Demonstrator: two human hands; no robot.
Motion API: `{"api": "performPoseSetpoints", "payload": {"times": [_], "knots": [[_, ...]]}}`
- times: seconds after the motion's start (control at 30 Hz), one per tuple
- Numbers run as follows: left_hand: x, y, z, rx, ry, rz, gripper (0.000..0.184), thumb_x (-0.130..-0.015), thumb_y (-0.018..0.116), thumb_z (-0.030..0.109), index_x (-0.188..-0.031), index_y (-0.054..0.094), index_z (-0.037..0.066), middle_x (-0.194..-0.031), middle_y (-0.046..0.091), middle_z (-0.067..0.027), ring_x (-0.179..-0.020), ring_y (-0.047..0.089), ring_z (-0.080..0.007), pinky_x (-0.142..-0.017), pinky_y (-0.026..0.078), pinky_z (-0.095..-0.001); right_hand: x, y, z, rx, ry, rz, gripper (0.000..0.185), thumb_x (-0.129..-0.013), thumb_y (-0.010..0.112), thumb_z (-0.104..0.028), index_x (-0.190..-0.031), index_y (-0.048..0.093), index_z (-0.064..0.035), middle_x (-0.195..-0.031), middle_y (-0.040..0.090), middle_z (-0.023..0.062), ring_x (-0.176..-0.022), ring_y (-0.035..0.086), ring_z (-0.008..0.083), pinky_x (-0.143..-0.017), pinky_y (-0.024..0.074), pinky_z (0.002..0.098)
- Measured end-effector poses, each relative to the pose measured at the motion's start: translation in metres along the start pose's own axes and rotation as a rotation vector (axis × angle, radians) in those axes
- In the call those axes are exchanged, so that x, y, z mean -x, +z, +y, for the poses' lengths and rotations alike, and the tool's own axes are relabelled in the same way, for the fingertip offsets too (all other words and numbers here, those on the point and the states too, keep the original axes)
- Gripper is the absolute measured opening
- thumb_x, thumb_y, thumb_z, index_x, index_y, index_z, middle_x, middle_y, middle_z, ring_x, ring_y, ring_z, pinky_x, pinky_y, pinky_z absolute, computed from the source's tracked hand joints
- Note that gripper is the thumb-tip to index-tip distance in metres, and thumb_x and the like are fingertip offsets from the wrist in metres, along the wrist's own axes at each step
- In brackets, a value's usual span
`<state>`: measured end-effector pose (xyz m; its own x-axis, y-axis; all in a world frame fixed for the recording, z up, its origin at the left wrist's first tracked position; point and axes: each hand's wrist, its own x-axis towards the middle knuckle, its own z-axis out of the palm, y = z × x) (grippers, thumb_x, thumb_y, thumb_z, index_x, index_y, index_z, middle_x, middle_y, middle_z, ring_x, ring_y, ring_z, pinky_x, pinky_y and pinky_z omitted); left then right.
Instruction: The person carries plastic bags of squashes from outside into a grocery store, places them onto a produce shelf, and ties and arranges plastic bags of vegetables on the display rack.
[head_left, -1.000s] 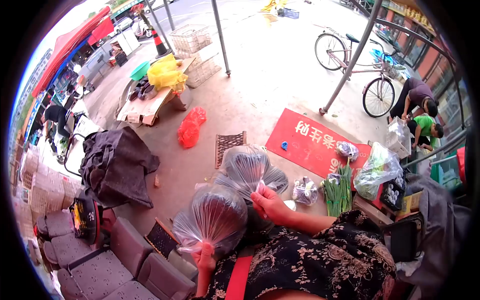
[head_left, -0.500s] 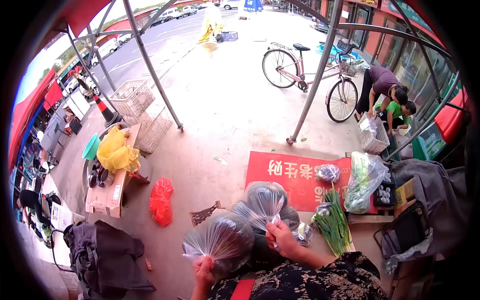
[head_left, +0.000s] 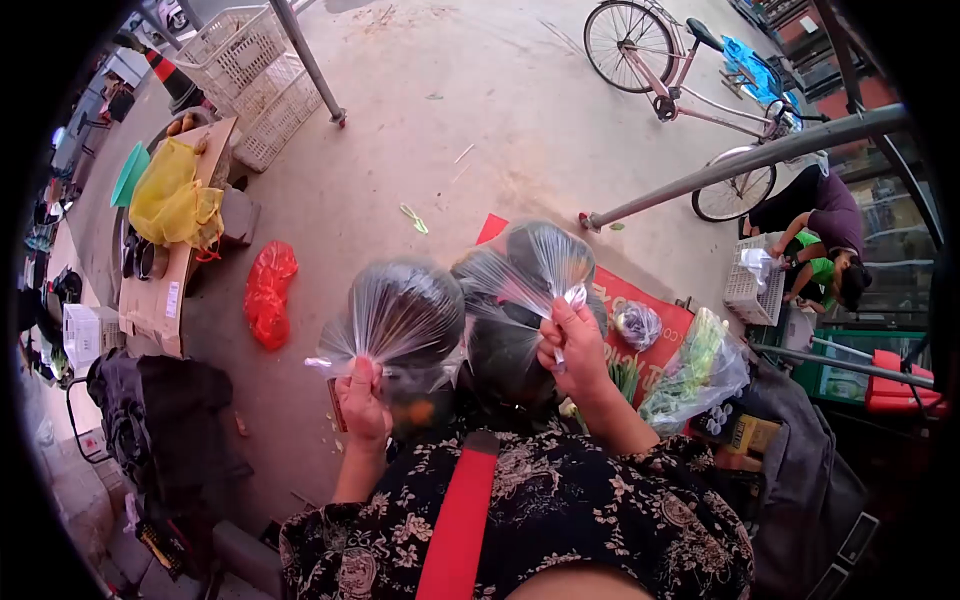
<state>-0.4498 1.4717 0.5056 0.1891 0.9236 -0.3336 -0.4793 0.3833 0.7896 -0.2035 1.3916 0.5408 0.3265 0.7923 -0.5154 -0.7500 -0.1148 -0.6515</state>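
My left hand (head_left: 364, 408) is closed on the gathered neck of a clear plastic bag (head_left: 405, 310), full and round with dark contents. Beside it, my right hand (head_left: 574, 345) pinches the twisted neck of another clear bag (head_left: 530, 275), also bulging with dark things. The two bags hang side by side in front of my patterned top. What is inside them is hard to make out, though an orange patch shows low in the left one. To the right, a wrapped purple vegetable (head_left: 637, 325) lies on a red mat (head_left: 650, 298), near bagged leafy greens (head_left: 700, 372).
A metal pole (head_left: 750, 165) slants across the right, by a bicycle (head_left: 680, 85) and a crouching person (head_left: 835, 225) with another in green. At left stand a cardboard-topped table (head_left: 160, 290), crates (head_left: 245, 80) and a dark cloth (head_left: 160, 430). A red bag (head_left: 271, 295) lies on the ground.
Both hands and their bags have risen in view, and the red mat is now largely hidden behind the right bag. The view has tilted downward and turned. Both grips have stayed closed.
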Motion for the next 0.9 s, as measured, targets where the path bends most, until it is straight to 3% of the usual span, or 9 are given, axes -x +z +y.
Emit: {"api": "performPoseSetpoints", "payload": {"times": [0.13,0.33,0.47,0.7,0.8,0.9], "knots": [[-0.103,0.057,-0.008,-0.028,-0.007,0.014,0.025,-0.088,0.051,0.022,-0.066,0.045,0.011,-0.06,0.039,0.0049,-0.052,0.029,-0.0029,-0.047,0.021,-0.0185,-0.093,0.01,-0.063,0.023,-0.047,0.086,0.017,-0.09,0.047,-0.025,-0.079,0.039,-0.0143,-0.055,0.035,-0.0022,-0.04,0.03,0.0061,-0.035,0.0266,0.0206],[-0.311,0.164,0.034,-0.141,0.002,-0.062,0.024,-0.089,0.049,0.022,-0.069,0.046,0.009,-0.062,0.041,0.0039,-0.052,0.03,-0.0028,-0.047,0.021,-0.0176,-0.259,0.054,-0.181,0.013,-0.147,0.167,0.018,-0.091,0.045,-0.025,-0.078,0.039,-0.0139,-0.054,0.034,-0.0024,-0.041,0.029,0.0053,-0.035,0.0252,0.0197],[-0.42,0.252,0.037,-0.177,0.041,-0.096,0.024,-0.091,0.046,0.021,-0.071,0.045,0.008,-0.065,0.044,0.0014,-0.05,0.028,-0.0021,-0.044,0.022,-0.016,-0.349,0.054,-0.255,-0.074,-0.23,0.139,0.017,-0.09,0.046,-0.025,-0.081,0.04,-0.0133,-0.055,0.034,-0.0028,-0.041,0.028,0.0046,-0.035,0.025,0.0192],[-0.632,0.401,0.016,-0.131,-0.013,-0.071,0.024,-0.092,0.042,0.022,-0.072,0.041,0.008,-0.063,0.035,0.004,-0.046,0.023,-0.0014,-0.043,0.021,-0.0174,-0.559,0.064,-0.409,-0.08,-0.073,0.102,0.014,-0.09,0.048,-0.023,-0.088,0.041,-0.0116,-0.057,0.036,-0.0026,-0.042,0.03,0.0042,-0.037,0.0253,0.0183],[-0.722,0.461,0.012,-0.165,0.007,-0.189,0.023,-0.091,0.043,0.021,-0.073,0.041,0.007,-0.062,0.034,0.0042,-0.046,0.023,-0.0022,-0.044,0.021,-0.0183,-0.661,0.077,-0.494,-0.025,-0.076,0.068,0.012,-0.09,0.049,-0.021,-0.09,0.042,-0.0111,-0.058,0.037,-0.0032,-0.043,0.031,0.0037,-0.038,0.0261,0.0182],[-0.809,0.54,0.023,-0.188,-0.015,0.012,0.021,-0.088,0.044,0.02,-0.073,0.042,0.006,-0.059,0.032,0.0044,-0.048,0.024,-0.0032,-0.045,0.021,-0.0187,-0.756,0.09,-0.57,0.036,-0.082,0.075,0.013,-0.089,0.05,-0.022,-0.09,0.042,-0.0115,-0.058,0.037,-0.0044,-0.045,0.032,0.0026,-0.038,0.0266,0.0179]]}}
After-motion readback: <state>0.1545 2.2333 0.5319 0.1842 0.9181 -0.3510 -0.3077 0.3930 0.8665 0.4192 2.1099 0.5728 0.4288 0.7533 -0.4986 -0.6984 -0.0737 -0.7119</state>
